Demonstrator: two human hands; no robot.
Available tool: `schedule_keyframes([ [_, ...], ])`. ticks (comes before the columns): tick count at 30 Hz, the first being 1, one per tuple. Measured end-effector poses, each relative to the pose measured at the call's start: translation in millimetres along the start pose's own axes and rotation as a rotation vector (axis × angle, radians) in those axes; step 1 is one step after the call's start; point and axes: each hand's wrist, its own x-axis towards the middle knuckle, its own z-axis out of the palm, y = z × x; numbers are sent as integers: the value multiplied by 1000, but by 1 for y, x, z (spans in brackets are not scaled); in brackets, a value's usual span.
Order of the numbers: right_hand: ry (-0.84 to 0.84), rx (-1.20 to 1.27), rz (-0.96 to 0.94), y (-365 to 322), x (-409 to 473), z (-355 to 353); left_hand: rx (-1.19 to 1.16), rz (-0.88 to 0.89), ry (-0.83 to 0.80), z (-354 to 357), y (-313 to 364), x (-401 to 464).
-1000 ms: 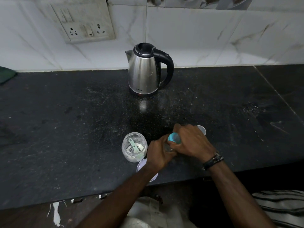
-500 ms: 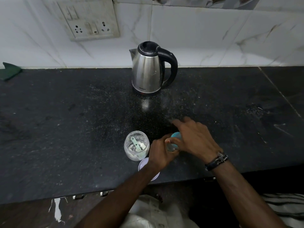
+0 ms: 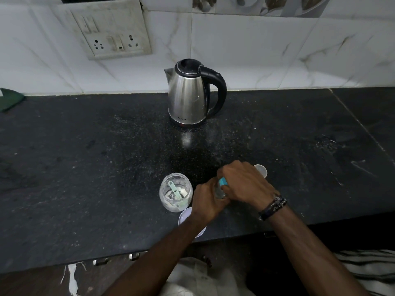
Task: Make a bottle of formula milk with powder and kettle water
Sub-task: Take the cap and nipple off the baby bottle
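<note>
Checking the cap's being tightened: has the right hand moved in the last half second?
Yes. The right hand had its fingers stretched toward the kettle; now they curl over the teal cap of the bottle, beside the powder jar.

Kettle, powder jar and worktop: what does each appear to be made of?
The kettle looks like brushed stainless steel, given its soft grey sheen and reflections, with a glossy black handle and lid that are probably plastic. The powder jar is transparent, showing the scoop inside; whether it is glass or clear plastic cannot be told. The worktop looks like polished dark speckled stone, likely granite, with a highlight below the kettle.
</note>
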Motion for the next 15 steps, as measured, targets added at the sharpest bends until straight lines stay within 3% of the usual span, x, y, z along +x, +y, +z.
schedule_keyframes([
  [3,-38,128,-56,4,-10,-7,-4,-7,4,1,-1,-1],
  [6,30,276,-30,29,-25,-17,-43,-22,-1,1,3,-1],
  [13,246,434,388,105,-53,-8,-56,-33,-17,0,5,-2],
  [15,227,440,481,119,-57,7,-54,-29,-17,-2,7,-2],
])
